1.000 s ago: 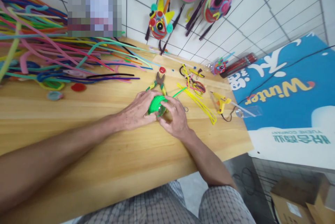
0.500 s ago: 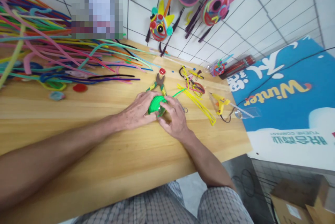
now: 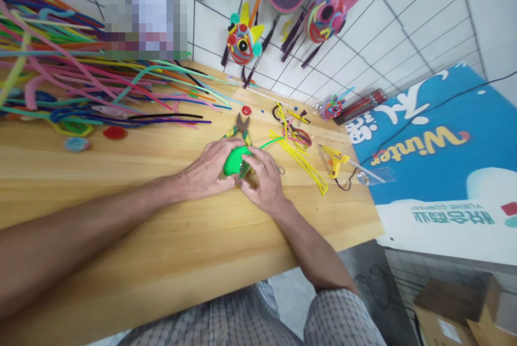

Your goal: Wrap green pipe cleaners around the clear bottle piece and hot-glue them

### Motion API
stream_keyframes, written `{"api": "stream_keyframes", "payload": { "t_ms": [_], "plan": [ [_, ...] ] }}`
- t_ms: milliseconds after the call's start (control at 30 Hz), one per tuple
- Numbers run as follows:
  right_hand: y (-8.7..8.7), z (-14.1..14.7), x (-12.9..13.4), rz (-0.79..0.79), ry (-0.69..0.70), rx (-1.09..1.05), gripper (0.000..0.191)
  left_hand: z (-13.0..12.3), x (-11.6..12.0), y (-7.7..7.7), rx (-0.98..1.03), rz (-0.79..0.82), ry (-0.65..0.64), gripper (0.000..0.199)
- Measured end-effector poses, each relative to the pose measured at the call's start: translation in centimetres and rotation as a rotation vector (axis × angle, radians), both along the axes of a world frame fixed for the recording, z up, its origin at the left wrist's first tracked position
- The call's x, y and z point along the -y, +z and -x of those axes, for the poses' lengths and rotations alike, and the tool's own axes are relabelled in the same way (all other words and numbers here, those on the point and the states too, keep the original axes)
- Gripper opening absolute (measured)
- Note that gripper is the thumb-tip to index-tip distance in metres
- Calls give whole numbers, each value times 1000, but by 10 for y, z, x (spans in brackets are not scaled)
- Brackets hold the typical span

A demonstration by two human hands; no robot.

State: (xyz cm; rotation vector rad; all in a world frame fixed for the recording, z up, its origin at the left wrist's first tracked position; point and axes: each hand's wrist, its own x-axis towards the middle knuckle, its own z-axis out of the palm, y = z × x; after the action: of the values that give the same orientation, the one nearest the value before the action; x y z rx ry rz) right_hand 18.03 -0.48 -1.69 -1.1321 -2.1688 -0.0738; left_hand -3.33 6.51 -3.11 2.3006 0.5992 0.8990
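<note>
Between both hands is a clear plastic ball (image 3: 242,168) with bright green pipe cleaner (image 3: 234,161) wound around its left side. My left hand (image 3: 208,171) is closed around the wound side, thumb below and fingers over the top. On the right, my right hand (image 3: 263,178) curls its fingers and thumb against the ball near the winding's edge. A loose green end sticks out past the right fingers toward the upper right. Just beyond the ball lie pliers (image 3: 243,124) with green and yellow handles, partly hidden by my hands.
Many coloured pipe cleaners (image 3: 81,74) heap at the left. Yellow pipe cleaners (image 3: 302,163), scissors (image 3: 301,138) and a yellow glue gun (image 3: 336,161) lie to the right. Red discs (image 3: 114,133) rest on the wooden table (image 3: 181,249). Decorated fish-like ornaments (image 3: 242,44) hang behind.
The ball has tilted slightly between my hands, and the green winding faces a little differently. Both hands keep their hold. The whole view has shifted slightly.
</note>
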Motion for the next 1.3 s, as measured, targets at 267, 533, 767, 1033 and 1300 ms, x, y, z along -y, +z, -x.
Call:
{"api": "stream_keyframes", "payload": {
  "t_ms": [267, 533, 767, 1033, 1300],
  "plan": [
    [-3, -1, -4, 15, -30, -22, 59, -3, 5, 1, 195, -70, 30, 37],
    [-3, 1, -4, 51, -35, -53, 58, -5, 6, 2, 157, -34, 51, 25],
    [-1, 2, -2, 70, -52, -57, 56, -2, 8, 11, 101, 46, 47, 27],
    [-1, 1, -3, 100, -65, -38, 56, -1, 8, 18, 75, 91, 40, 27],
    [-5, -1, -5, 45, -66, -30, 65, -1, 8, 17, 93, 83, 57, 21]
  ]
}}
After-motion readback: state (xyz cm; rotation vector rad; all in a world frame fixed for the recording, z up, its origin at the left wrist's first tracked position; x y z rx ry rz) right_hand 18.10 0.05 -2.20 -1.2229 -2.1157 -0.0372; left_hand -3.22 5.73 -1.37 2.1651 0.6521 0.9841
